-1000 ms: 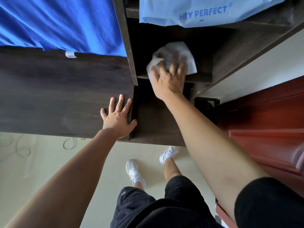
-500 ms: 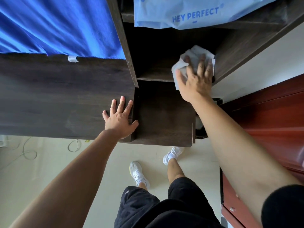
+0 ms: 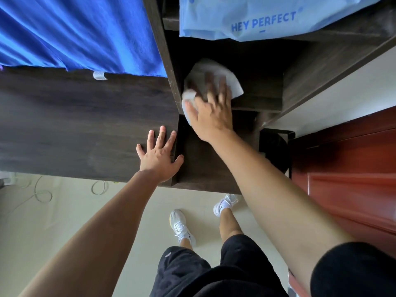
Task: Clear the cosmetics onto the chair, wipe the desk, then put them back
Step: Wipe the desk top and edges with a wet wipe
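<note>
A dark wooden desk [image 3: 70,129] with shelving at its right was seen from above, its broad top bare of cosmetics; neither they nor the chair could be made out in the view. A blue cloth [image 3: 70,31] was draped across the far side, and a pale blue bag [image 3: 267,16] printed "HEY PERFECT" was lodged on an upper shelf. The lower shelf [image 3: 257,101] was being wiped, which suggested the cleaning stage of the task. The left hand [image 3: 159,156] was laid flat on the desk near its edge, fingers spread and gripping nothing, apparently as a brace. The right hand [image 3: 211,116] was pressed down on a white wipe [image 3: 233,84] at the left end of that shelf, fingers splayed over it rather than clenched, though blurred. The wipe was judged thin, soft and light, likely to bunch or slip unless pinned under a flat palm, and best gathered by its crumpled middle.
</note>
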